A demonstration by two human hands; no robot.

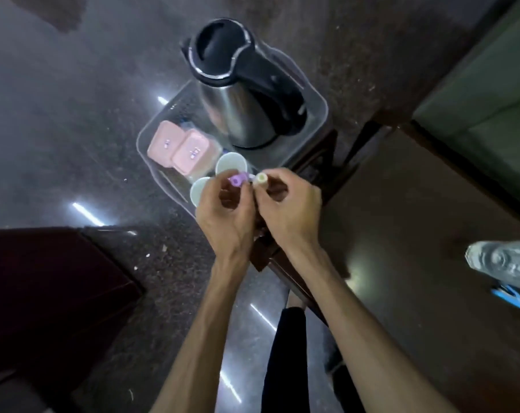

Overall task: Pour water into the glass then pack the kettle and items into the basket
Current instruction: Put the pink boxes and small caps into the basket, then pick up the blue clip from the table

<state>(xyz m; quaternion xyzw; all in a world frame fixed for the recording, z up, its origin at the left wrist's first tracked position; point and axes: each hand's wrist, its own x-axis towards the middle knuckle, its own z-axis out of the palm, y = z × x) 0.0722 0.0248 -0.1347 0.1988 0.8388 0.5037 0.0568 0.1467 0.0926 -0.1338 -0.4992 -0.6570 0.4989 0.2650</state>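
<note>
**Me:** Forearms come in near, both hands meet over the basket's (322,114) near edge. Left hand (226,216) pinches a purple cap (237,180); right hand (287,210) pinches a pale tube (261,177), long axis running left-right, touching the cap.

**You:** Kettle?

**Me:** Already in the basket, far side (246,93). Glass (503,262) sits well right on the surface (416,204). Drop point is straight below, beside the cups (231,163).

We see the clear basket (321,120) holding the kettle (243,93), two pink boxes (178,147) and two white cups (230,163). Over its near edge, the left hand (226,213) pinches a purple piece (237,179); the right hand (285,210) grips a pale tube (261,177).
</note>
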